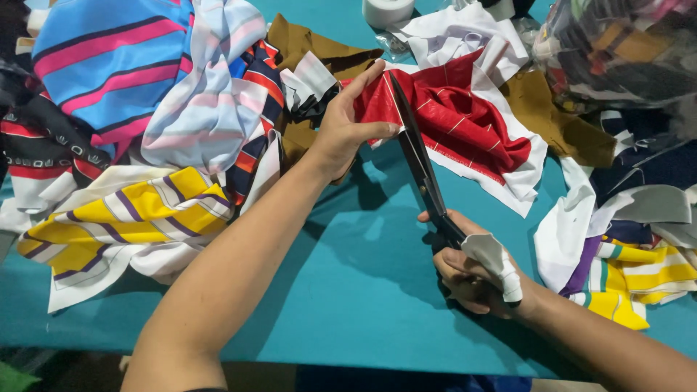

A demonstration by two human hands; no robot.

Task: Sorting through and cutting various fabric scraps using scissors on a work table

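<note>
Pinching the near edge of the red fabric piece [457, 120] between thumb and fingers of the left hand [345, 127], holding it lifted off the teal table [348, 290], at 12 o'clock from the table's middle. Gripping the cloth-wrapped handles of the long black scissors [425, 170] with the right hand [472, 276], fingers curled tight around them; blades nearly shut, lying along the fabric's left edge. Judging the fabric light, thin, limp, likely slippery; taking hold close beside the blades, keeping it taut. Lying at 9 o'clock: yellow striped scraps [131, 218]. Lying at 3 o'clock: more offcuts [624, 268].
</note>
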